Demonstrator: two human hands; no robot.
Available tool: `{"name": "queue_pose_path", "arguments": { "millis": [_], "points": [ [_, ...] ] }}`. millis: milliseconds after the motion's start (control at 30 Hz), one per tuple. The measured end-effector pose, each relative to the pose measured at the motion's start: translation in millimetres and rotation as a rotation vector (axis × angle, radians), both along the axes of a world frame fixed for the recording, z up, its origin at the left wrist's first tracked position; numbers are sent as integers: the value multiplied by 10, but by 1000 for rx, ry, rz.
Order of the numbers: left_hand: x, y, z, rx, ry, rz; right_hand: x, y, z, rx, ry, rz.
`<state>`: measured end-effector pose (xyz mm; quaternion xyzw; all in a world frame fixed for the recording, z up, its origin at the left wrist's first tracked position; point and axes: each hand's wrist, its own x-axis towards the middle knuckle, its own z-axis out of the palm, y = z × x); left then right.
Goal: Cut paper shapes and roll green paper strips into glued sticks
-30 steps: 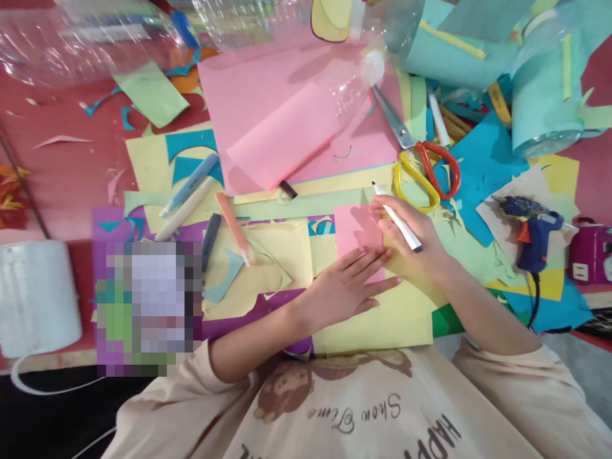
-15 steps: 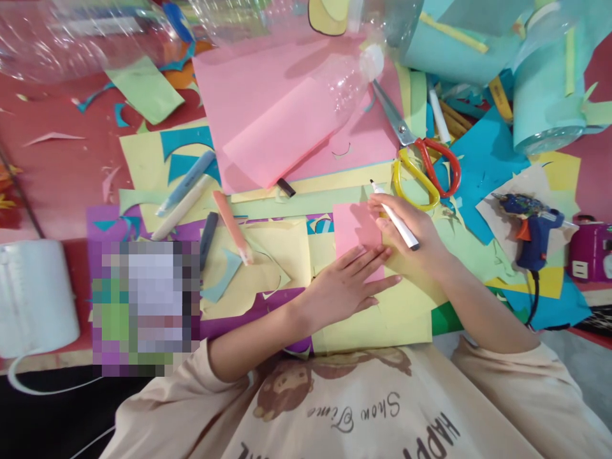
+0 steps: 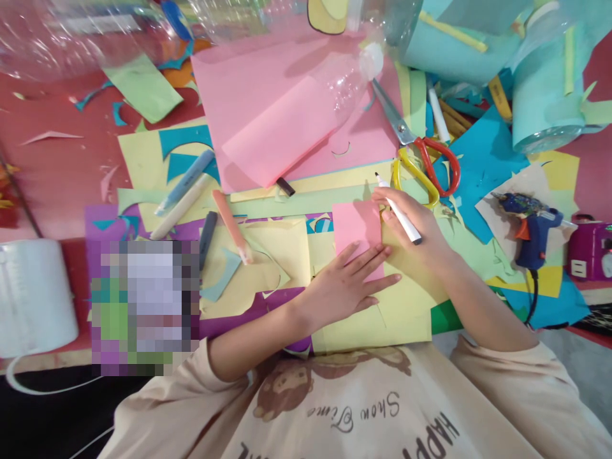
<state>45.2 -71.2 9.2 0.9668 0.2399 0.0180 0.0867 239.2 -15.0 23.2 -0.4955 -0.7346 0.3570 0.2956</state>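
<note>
My left hand lies flat with fingers spread across the lower part of a small pink paper. Beneath that paper is a pale yellow sheet. Between the thumb and fingers of my right hand is a white marker, uncapped, its black tip pointing up and away, clear of the pink paper. A black marker cap rests near the pink-wrapped plastic bottle. Beyond my right hand lie scissors with one red and one yellow handle, blades pointing away.
At the right a blue glue gun rests on paper scraps. Bottles wrapped in light blue paper stand at the back right. Several markers, among them an orange one, lie left of my hands. A white cylindrical object is at the far left.
My right hand has shifted slightly, and the marker's tip has moved a little to the right and away. My left hand stays on the pink paper.
</note>
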Motion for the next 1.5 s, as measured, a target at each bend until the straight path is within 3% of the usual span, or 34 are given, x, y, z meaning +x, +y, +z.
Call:
{"name": "queue_pose_path", "arguments": {
  "millis": [233, 433, 600, 833, 1000, 1500],
  "points": [
    [-6, 8, -21, 14, -17, -4, -46, -31, 38, -37, 191, -61],
    [-9, -27, -79, 33, -57, 8, -125, -90, 11, -270, 370, 63],
    [-11, -20, -65, -11, -72, 18, -190, -83, -21, -277, 472, 31],
    [-1, 4, -46, -96, -69, 14, -307, -23, 57, -266, 307, 84],
    [-3, -6, -50, -91, -54, 9, -303, -8, 27, -281, 367, 49],
    [-9, 21, -36, -104, -58, 0, -344, -53, 42, -151, 166, 93]
  ]
}}
